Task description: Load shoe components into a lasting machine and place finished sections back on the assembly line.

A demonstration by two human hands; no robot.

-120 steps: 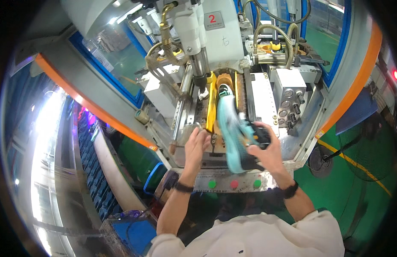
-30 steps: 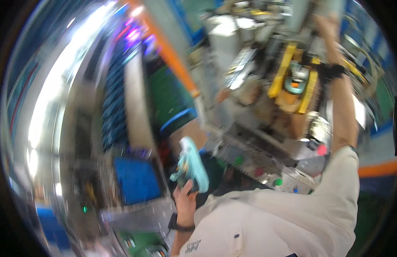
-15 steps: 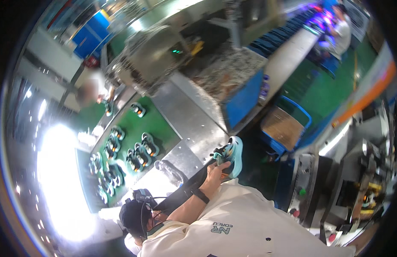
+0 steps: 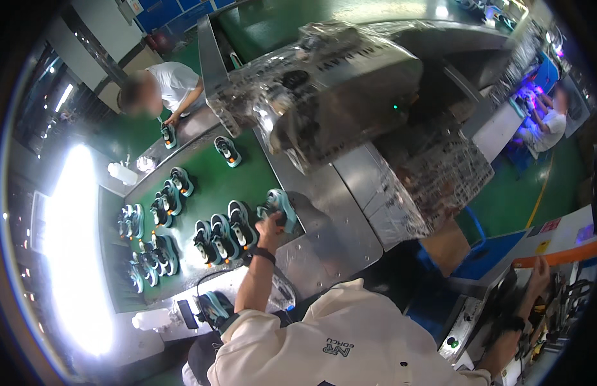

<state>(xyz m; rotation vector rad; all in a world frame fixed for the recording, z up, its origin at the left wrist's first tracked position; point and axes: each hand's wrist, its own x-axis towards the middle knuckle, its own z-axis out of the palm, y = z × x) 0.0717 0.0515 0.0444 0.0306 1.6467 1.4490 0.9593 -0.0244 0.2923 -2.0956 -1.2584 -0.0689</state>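
Observation:
My left hand (image 4: 269, 229) is closed around a sneaker (image 4: 283, 207), pale teal and dark. It holds the sneaker over the right edge of the green belt (image 4: 205, 206), beside a row of three similar sneakers (image 4: 240, 224). My right hand (image 4: 539, 276) reaches out at the far right, next to an orange strip (image 4: 559, 255) and machine parts. Its fingers look stretched out, with nothing visible in them.
More sneakers (image 4: 162, 251) stand in groups on the belt. Across it, a person in white (image 4: 176, 87) handles a sneaker (image 4: 167, 135). A foil-wrapped machine (image 4: 350, 96) stands ahead, a bright lamp (image 4: 83, 251) at left. Another person (image 4: 548, 125) sits far right by purple light.
My left hand has carried the sneaker leftward from beyond the metal table's edge to the belt. My right hand has come into view at the far right. The whole view has shifted.

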